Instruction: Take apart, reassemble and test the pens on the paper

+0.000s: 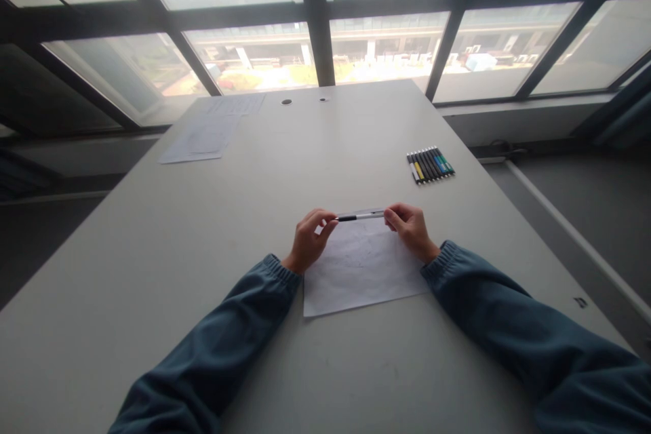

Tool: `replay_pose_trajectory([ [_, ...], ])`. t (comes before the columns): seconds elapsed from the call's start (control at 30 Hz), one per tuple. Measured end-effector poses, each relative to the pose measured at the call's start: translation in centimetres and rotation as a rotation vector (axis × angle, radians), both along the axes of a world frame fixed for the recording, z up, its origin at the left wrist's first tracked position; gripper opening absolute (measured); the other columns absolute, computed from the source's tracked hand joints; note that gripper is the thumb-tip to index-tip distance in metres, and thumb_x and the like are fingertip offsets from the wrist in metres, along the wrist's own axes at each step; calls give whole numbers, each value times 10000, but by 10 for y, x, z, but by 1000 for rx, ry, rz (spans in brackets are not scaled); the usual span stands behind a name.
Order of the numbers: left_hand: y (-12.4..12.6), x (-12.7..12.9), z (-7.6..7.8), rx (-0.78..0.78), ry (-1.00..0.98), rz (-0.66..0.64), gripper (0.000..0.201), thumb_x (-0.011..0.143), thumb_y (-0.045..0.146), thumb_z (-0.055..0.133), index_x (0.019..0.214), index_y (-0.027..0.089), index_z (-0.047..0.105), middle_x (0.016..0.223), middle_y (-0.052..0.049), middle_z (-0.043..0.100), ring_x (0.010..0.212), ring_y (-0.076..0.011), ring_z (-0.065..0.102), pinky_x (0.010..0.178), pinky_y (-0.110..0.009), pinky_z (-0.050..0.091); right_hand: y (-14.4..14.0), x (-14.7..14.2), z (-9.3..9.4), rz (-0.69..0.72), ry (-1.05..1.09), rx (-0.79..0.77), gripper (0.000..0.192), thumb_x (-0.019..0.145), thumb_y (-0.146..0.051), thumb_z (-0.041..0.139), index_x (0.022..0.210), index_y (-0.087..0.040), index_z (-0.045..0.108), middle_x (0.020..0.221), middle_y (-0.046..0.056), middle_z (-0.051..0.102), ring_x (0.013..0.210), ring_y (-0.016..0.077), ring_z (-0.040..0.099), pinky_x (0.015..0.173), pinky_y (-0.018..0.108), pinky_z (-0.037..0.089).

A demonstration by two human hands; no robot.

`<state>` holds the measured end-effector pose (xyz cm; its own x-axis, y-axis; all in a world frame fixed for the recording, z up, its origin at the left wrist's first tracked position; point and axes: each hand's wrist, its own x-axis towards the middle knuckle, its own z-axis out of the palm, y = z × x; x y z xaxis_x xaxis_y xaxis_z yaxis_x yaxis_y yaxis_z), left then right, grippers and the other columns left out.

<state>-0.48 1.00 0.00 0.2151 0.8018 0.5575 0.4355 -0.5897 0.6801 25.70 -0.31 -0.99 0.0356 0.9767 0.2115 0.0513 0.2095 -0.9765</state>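
- Both hands are pinching the same pen (360, 216) right now, one at each end. The left hand (308, 241) is gripping the dark end, and the right hand (411, 229) is gripping the pale end.
- The pen is sitting level and crosswise between them, hovering just over the far edge of a sheet of paper (359, 271) that's lying flat on the table (152, 251).
- What could go sideways, as I see it: both grips are only fingertip pinches, so if the hands are pulling apart to get a cap off, one end could pop loose with a jerk and the pen could go skidding off across the table.
- I can't tell which end is the cap and which is the tip. If the tip is bare, a slip downward could be leaving a stray mark on the sheet, which is looking like it has faint lines on it already (too pale to read).
- The paper isn't being held down by anything except maybe the wrists brushing its corners, so a sudden tug could be nudging it crooked.
- Off to the right and well apart from the hands, a neat row of other pens (430, 165) is lying side by side. Those could roll if the table gets bumped.
- More loose sheets (203, 139) are sitting at the far left near the window, out of the way.
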Motion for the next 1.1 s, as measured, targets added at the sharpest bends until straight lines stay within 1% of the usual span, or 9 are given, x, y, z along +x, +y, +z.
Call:
replay_pose_trajectory([
  [0.23,1,-2,-2,7,20,-51,299,982,351,564,751,173,628,709,-24,639,666,-127,569,669,-254,458,-1,-1,3,15,-20,10,351,861,-479,692,716,-161,659,592,-2,583,529,107,481,505,249,368],
  [0.47,1,-4,-6,-24,20,-68,401,1005,360,518,667,167,613,641,-12,626,605,-115,580,637,-244,446,-1,-1,5,20,-33,9,356,854,-493,696,726,-163,663,598,2,585,533,113,483,506,253,371],
  [0.73,1,-4,-8,-17,58,-74,493,1021,377,481,590,163,587,543,12,566,528,-99,537,604,-243,418,-2,-2,3,22,-24,13,347,860,-481,697,728,-162,665,595,-1,585,527,110,480,502,252,367],
  [0.8,2,-5,-9,-34,42,-83,514,1041,393,422,630,161,626,586,-6,606,556,-109,561,623,-253,441,-2,-2,3,21,-22,16,344,864,-477,695,729,-163,664,595,-2,582,529,110,480,503,252,367],
  [0.83,3,-6,-10,-39,30,-85,514,1050,404,385,696,159,665,627,-18,634,585,-117,579,640,-260,456,-2,-2,3,20,-18,16,342,865,-476,695,729,-163,663,598,-1,583,531,110,482,503,252,367],
  [0.9,4,-7,-9,-27,8,-84,497,1056,441,339,903,159,718,744,-46,683,681,-141,621,693,-282,489,-1,-2,3,14,-6,13,341,864,-476,698,730,-165,662,601,-1,585,532,111,484,501,252,369],
  [0.93,4,-6,-7,-6,1,-81,472,1050,462,350,1007,163,712,804,-57,694,738,-154,636,721,-296,502,-1,-2,3,9,0,11,343,861,-479,699,729,-165,660,600,-1,584,530,112,484,500,253,370],
  [1.0,4,-5,-4,61,-5,-72,382,1014,474,466,1128,175,674,917,-72,697,842,-172,645,763,-314,517,-1,-1,3,-7,10,8,347,856,-484,703,725,-167,656,593,-2,583,526,112,483,499,252,373],
  [1.1,3,-2,0,182,8,-49,284,921,362,676,1145,192,643,1034,-79,677,917,-175,638,781,-310,533,0,-1,2,-24,16,6,348,855,-484,705,719,-168,654,591,-3,584,524,110,480,498,250,370],
])
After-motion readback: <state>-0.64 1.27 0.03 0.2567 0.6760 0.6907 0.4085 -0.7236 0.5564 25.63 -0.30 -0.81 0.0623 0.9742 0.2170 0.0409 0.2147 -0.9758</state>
